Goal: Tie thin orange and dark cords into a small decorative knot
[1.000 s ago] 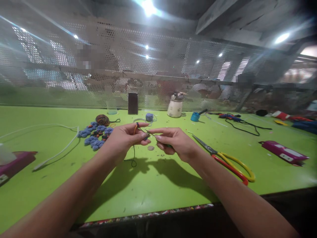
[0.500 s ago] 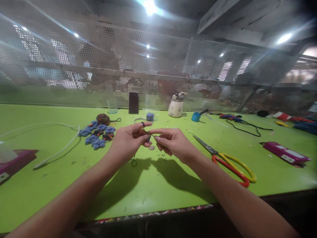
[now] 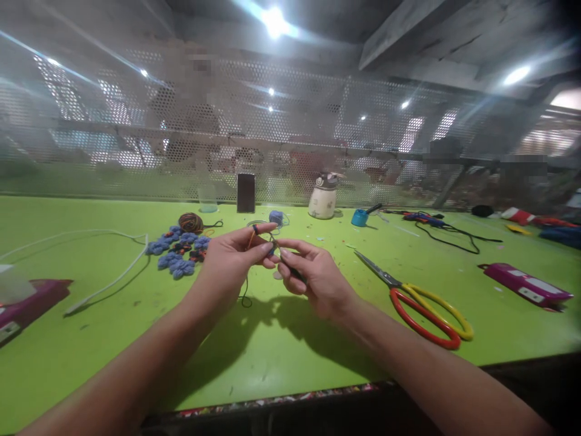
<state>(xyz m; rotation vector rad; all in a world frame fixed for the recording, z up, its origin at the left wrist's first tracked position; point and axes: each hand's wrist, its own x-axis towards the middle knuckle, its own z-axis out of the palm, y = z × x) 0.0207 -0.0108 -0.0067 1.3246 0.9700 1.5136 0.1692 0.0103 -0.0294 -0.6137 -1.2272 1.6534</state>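
My left hand (image 3: 231,257) pinches a small piece of dark and blue yarn work (image 3: 272,249) between thumb and fingers; much of the piece is hidden. Dark and orange yarn (image 3: 255,230) wraps round its index finger, and a dark strand hangs below. My right hand (image 3: 315,272), closed and touching the work, grips what looks like a crochet hook by its dark handle (image 3: 295,274). Left of my hands lie several blue and dark-orange crocheted flowers (image 3: 177,266). Behind them sits a multicoloured yarn ball (image 3: 190,223), and a blue yarn ball (image 3: 275,218) stands farther back.
Large scissors (image 3: 394,281) with red and yellow handles lie beside my right forearm. Magenta power strips (image 3: 524,286) sit at both sides; a white cable (image 3: 120,272) runs at left. Along the back are a phone (image 3: 246,194), a bottle (image 3: 322,201) and a blue pot (image 3: 360,218).
My right hand has rolled so its curled fingers and the dark handle show. The left hand still holds the yarn work. The view has shifted slightly.
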